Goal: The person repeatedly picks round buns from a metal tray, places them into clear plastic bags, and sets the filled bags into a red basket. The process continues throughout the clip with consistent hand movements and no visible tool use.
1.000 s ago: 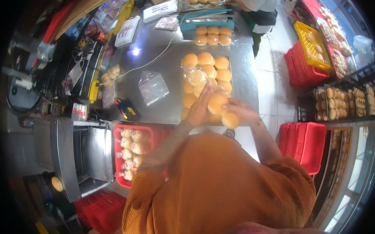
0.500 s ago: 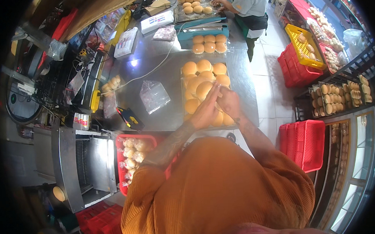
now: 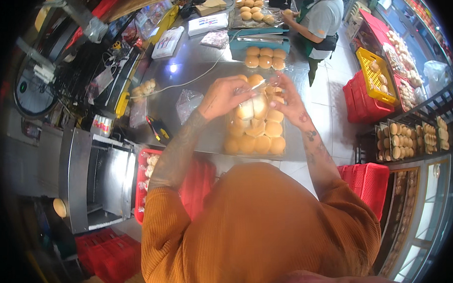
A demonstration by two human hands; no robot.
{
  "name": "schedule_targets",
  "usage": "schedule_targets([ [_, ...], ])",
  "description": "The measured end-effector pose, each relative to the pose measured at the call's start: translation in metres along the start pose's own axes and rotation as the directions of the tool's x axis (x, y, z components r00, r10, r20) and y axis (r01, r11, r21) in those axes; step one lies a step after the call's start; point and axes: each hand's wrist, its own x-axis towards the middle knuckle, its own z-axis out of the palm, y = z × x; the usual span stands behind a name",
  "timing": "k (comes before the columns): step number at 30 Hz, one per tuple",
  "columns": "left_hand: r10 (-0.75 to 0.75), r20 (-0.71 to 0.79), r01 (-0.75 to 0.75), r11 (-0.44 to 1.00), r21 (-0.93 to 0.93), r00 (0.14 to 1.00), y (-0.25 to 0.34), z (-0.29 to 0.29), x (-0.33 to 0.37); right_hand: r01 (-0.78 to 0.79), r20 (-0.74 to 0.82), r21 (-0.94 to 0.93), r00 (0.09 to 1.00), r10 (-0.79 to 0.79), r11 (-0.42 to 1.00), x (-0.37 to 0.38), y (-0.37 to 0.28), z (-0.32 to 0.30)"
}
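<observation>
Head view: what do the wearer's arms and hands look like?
Rust-orange ribbed sleeves, ending near the elbows. Left forearm bears spread-out dark tattoos; right forearm has separate ones near the wrist. Left hand and right hand are ungloved.

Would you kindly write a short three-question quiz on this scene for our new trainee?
1. What are the left hand and the right hand handling together?
2. True or false: the black-and-yellow tool lies to the left of both hands.
3. What colour is the crate on top of the red stack, at the far right beyond the table?
(a) blue
(b) yellow
(c) white

Key:
1. A clear plastic bag with buns inside.
2. True.
3. (b) yellow.
</observation>
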Motion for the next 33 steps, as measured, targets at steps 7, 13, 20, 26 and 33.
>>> schedule_targets([
  [7, 0.045, 0.205, -0.079, 0.984, 0.161, 0.978, 0.024, -0.011, -0.006, -0.181, 0.370, -0.165, 0.900, 0.231, 0.969, -0.009, 0.025, 0.060],
  [13, 0.220, -0.390, -0.039, 0.906, 0.422, 0.894, 0.015, 0.023, -0.157, -0.448, 0.346, 0.398, 0.882, 0.321, 0.801, 0.008, -0.014, 0.095],
  [20, 0.264, -0.422, 0.187, 0.612, 0.768, 0.867, -0.023, 0.041, -0.267, -0.847, 0.624, 0.379, 0.531, 0.573, 0.373, 0.022, -0.014, 0.145],
  [26, -0.181, -0.646, 0.424, 0.872, 0.243, 0.742, 0.040, 0.038, -0.278, -0.675, 0.638, 0.150, 0.624, 0.451, 0.722, 0.020, -0.009, 0.170],
  [33, -0.578, -0.697, -0.029, 0.760, -0.649, 0.425, 0.105, 0.120, -0.270, -0.796, 0.763, 0.010, 0.398, 0.510, 0.606, -0.009, 0.015, 0.200],
])
